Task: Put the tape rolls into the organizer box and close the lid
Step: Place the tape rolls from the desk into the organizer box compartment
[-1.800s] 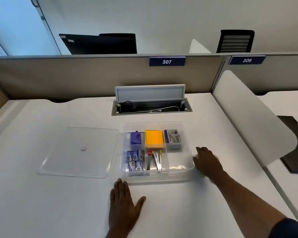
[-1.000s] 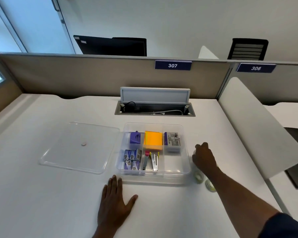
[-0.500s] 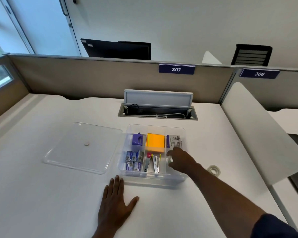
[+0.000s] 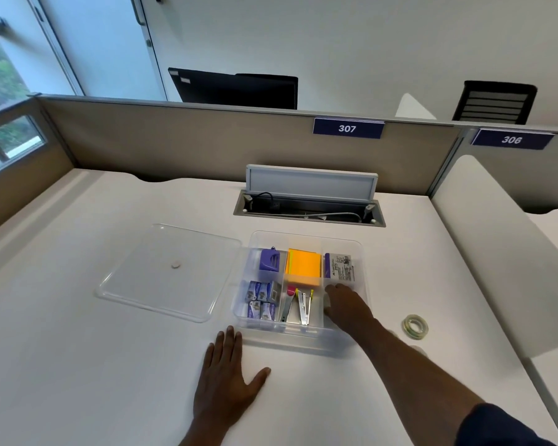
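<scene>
One tape roll (image 4: 415,327) lies flat on the desk (image 4: 78,365), well to the right of the right hand (image 4: 345,305) and apart from the box (image 4: 298,341). It looks like a small ring of clear tape: light, stiff enough to keep its shape, smooth on the outer face and likely a bit slick. A pinch across the ring, thumb outside and a finger through the hole, should carry it safely; a grip on the flat faces alone might slip.

The right hand is lowered into the box's near right compartment, palm down, fingers curled under. Whether it encloses another roll there I cannot tell; the back of the hand hides whatever is below it. Just beyond its fingertips sits a printed packet (image 4: 341,267) in the far right compartment. To its left lie staple removers (image 4: 298,309), with an orange notepad (image 4: 304,265) beyond them, then small purple boxes (image 4: 261,299) and a purple sharpener-like item (image 4: 270,259) farther left.

The left hand (image 4: 227,384) rests flat on the desk, fingers spread and gripping nothing, just near of the box's front left corner, apparently steadying.

The clear lid (image 4: 169,272) lies flat left of the box, its edge touching or nearly touching the box's side. It looks thin, flexible and slippery; taking it by two opposite edges would suit it best.
</scene>
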`<state>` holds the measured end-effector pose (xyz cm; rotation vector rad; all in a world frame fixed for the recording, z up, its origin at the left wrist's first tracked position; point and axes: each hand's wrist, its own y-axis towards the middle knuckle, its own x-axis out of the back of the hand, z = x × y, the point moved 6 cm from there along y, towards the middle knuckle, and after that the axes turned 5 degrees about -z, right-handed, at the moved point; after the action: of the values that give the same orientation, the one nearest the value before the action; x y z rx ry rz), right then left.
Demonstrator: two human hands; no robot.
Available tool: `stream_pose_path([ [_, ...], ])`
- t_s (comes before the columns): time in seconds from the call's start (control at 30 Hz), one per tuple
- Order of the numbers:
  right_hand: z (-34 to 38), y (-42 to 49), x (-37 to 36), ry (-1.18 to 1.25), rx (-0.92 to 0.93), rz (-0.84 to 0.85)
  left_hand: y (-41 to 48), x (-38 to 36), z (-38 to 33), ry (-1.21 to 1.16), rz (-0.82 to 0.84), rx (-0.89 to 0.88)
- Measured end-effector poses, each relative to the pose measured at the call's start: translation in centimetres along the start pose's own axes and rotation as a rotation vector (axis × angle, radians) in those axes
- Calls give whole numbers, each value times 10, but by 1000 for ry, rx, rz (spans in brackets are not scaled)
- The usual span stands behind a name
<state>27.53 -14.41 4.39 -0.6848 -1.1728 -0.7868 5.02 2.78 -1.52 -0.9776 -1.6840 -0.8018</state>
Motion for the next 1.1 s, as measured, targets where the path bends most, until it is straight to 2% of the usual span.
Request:
stream_pose_path([
  [0.17,-1,-2,7,69,-39,11,0,2,-2,-5,-15,-9],
  [0.23,-2,-4,14,78,-35,-34,0,2,-2,5,-14,-13],
  [0.4,0,-17,53,-64,54,-375,-1,3,-3,32,-5,-22],
  [0.47,-11,-24,70,-27,-46,-484,0,4,-4,35,-4,-24],
  [0.57,-48,-34,85,58,-295,-530,0,5,-4,40,3,-24],
  [0.63,-72,-44,85,78,-419,-492,-1,4,-4,45,2,-26],
  [0.73,-99,-59,71,-10,-519,-346,0,4,-5,50,-1,-30],
  [0.87,-126,-72,50,91,-682,-205,0,3,-4,56,-3,-36],
  [0.97,-131,-74,41,105,-702,-116,0,2,-3,50,0,-28],
  [1.1,-130,-74,36,154,-733,-80,0,1,-4,41,6,-28],
])
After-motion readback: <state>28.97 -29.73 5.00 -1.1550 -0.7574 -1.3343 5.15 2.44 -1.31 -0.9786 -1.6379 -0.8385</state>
